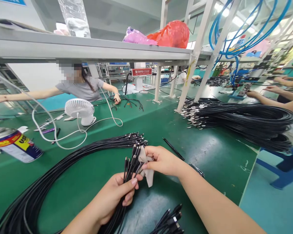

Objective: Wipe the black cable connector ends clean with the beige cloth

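My left hand (118, 191) is closed round a bundle of black cables (130, 165), their plug ends fanning upward above my fingers. In my right hand (162, 161) a pale cloth (149, 177) is pinched between thumb and fingers, against the right side of those plugs. How far the cloth wraps behind the plugs is hidden. Behind my hands lies a long curved bundle of black cables (70, 157), its plugs pointing right. Another group of cable plugs (171, 221) shows at the bottom, below my right forearm.
A spray can (16, 144) and a white fan (79, 109) with a looping white cord stand left. A black pen (173, 149) and tweezers (197, 170) lie right. A thick cable coil (244, 118) sits beyond, near shelf posts. A co-worker (85, 84) sits opposite.
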Motion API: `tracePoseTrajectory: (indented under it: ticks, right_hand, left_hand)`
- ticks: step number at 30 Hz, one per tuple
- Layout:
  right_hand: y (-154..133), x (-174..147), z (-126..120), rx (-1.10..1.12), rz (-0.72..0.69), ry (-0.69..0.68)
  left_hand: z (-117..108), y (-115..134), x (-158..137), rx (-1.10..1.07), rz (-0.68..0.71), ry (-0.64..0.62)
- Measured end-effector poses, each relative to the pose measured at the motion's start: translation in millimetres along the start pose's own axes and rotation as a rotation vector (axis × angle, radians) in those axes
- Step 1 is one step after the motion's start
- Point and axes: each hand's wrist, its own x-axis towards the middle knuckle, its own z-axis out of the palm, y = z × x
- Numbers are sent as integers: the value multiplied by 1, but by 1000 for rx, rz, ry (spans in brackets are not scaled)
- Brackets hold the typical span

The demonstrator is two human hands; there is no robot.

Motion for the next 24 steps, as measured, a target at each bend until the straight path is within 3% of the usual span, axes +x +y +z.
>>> tracePoseTrajectory:
  ticks: [2, 4, 9, 16, 21, 24]
  right_hand:
    - [1, 0, 0, 75, 46, -44]
    - [-1, 0, 0, 4, 47, -40]
    - [-7, -1, 0, -203, -71, 16]
    - [-11, -1, 6, 22, 33, -130]
    - [-10, -2, -5, -201, -33, -21]
    - [-2, -4, -12, -212, -16, 22]
  left_hand:
    - [1, 0, 0, 34, 1, 0]
    - [2, 0, 0, 62, 4, 8]
    - [6, 1, -1, 74, 3, 20]
    - [12, 7, -3, 68, 24, 33]
    - [12, 5, -1, 22, 33, 52]
    - [8, 1, 1, 24, 36, 68]
